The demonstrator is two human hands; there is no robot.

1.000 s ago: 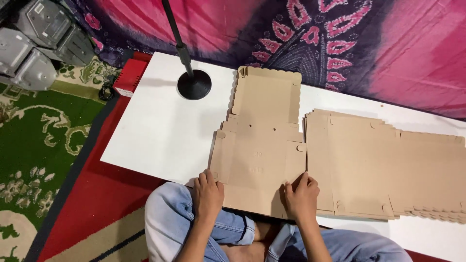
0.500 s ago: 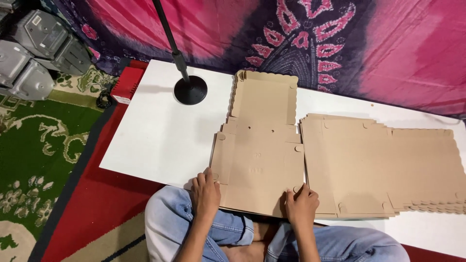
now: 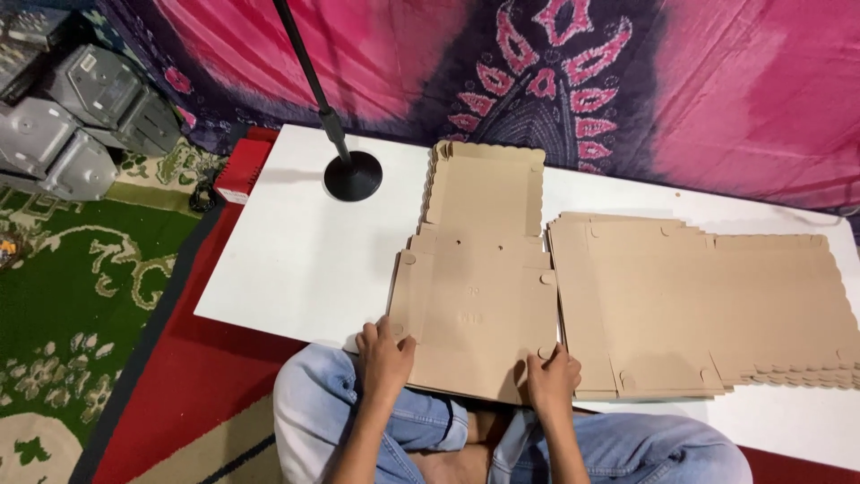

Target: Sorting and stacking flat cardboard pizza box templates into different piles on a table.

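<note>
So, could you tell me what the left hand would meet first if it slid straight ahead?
The left hand points up the flat cardboard box blank; it would probably first meet the blank's left side flap.

Your two hands, left hand (image 3: 383, 360) and right hand (image 3: 551, 378), rest on one flat cardboard box blank (image 3: 479, 296); one stack of blanks (image 3: 708, 305), one black stand base (image 3: 352, 175), one white worktop (image 3: 296, 260), two grey metal casings (image 3: 81, 125), one red box (image 3: 244, 166).
</note>
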